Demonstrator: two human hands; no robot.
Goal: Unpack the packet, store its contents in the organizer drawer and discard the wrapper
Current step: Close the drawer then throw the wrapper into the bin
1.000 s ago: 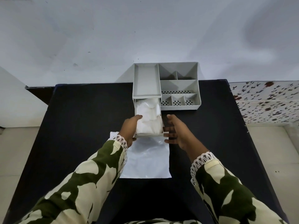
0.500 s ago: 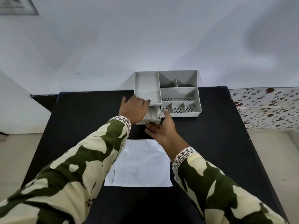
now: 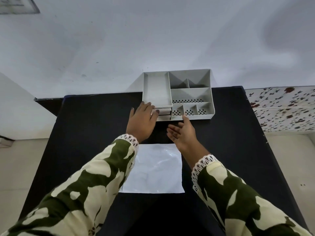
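Note:
A grey organizer [image 3: 190, 94] with several compartments stands at the far edge of the black table [image 3: 88, 133]. Its two drawers [image 3: 163, 114] on the left front are pushed in, so the white contents are hidden. My left hand [image 3: 142, 122] lies flat against the organizer's front left corner, fingers spread and touching the drawer fronts. My right hand [image 3: 182, 132] hovers just in front of the organizer, palm turned inward, fingers apart and holding nothing. The flat white wrapper [image 3: 155, 169] lies on the table between my forearms.
A pale wall rises behind the table. A floral-patterned surface [image 3: 283, 108] adjoins the table on the right. Tiled floor shows on both sides of the table.
The drawer with the white contents, pulled out a second ago, has been pushed fully into the organizer. My right hand has drawn back slightly from the drawer front.

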